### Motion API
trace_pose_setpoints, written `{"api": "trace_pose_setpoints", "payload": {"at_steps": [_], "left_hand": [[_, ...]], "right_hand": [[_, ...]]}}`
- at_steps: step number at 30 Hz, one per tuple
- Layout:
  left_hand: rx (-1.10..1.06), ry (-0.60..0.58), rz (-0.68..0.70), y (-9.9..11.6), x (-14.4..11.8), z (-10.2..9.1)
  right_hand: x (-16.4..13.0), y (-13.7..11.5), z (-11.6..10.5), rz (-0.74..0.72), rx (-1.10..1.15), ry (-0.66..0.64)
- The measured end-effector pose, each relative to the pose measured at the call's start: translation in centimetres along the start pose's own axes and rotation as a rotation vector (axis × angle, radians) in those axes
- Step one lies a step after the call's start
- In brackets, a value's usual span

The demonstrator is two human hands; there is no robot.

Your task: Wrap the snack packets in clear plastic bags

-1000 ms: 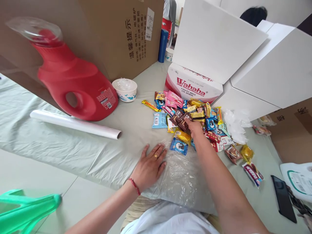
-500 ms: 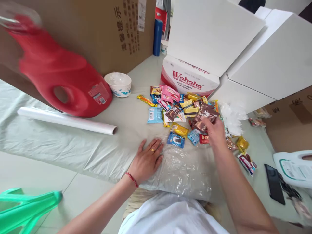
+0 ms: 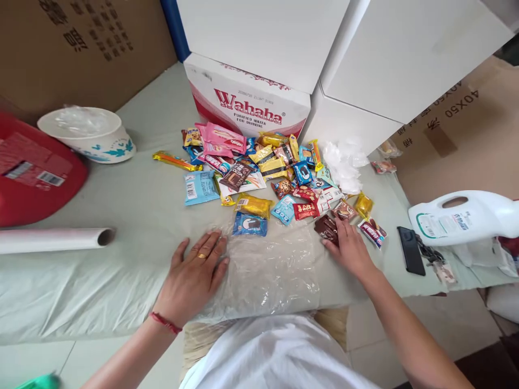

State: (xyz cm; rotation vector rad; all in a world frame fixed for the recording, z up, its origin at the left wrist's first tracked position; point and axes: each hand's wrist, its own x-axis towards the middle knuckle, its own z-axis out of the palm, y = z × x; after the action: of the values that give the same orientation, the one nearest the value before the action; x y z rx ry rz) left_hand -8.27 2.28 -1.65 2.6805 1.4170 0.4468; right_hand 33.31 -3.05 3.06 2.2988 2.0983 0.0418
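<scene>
Red plastic of a big jug [image 3: 28, 178] fills the far left edge, well away from both hands, with a white paper bowl [image 3: 87, 135] behind it and a white roll [image 3: 52, 239] lying just left of the left hand. That left hand [image 3: 194, 275] lies flat, fingers spread, palm down on the left edge of a clear plastic sheet [image 3: 270, 265]; it grips nothing, only presses the film to the pale cloth. The sheet stretches between the two hands. Just beyond the left hand's fingertips lies a blue cookie packet [image 3: 250, 224], and past it the heap of snack packets [image 3: 263, 173] spreads toward the Wahaha carton [image 3: 247, 105]. The right hand [image 3: 351, 248] rests at the sheet's right edge, fingers curled down over a brown chocolate packet [image 3: 326, 228], which lies flat on the table under and just ahead of the fingertips, its left end sticking out. Right of that hand lie a dark phone [image 3: 411, 250] and a white jug [image 3: 466, 216] on its side.
</scene>
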Motion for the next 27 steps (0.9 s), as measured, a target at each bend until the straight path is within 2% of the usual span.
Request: {"api": "trace_pose_setpoints", "payload": {"at_steps": [5,12,14,17,19,22,25,27], "left_hand": [[0.022,0.008,0.005,-0.1,0.0,0.2],[0.031,-0.025,-0.014,0.2,0.0,0.0],[0.025,-0.054,-0.037,0.6,0.0,-0.3],[0.016,-0.097,-0.066,1.0,0.0,-0.8],[0.002,-0.121,-0.082,1.1,0.1,-1.0],[-0.012,-0.138,-0.094,1.1,0.0,-1.1],[-0.013,-0.142,-0.085,1.1,-0.1,-1.1],[-0.017,-0.135,-0.075,1.0,-0.2,-1.1]], "right_hand": [[-1.2,0.6,-0.2,-0.041,0.065,0.044],[-0.3,1.8,0.5,-0.036,0.255,0.062],[-0.2,2.6,-0.4,-0.005,0.333,0.066],[0.2,2.2,-3.4,0.069,0.467,0.030],[0.5,0.1,-5.6,0.040,0.586,-0.113],[0.6,-5.5,-7.7,-0.143,0.757,-0.437],[1.0,-11.5,-7.2,-0.280,0.833,-0.651],[1.6,-14.2,-5.8,-0.334,0.796,-0.674]]}}
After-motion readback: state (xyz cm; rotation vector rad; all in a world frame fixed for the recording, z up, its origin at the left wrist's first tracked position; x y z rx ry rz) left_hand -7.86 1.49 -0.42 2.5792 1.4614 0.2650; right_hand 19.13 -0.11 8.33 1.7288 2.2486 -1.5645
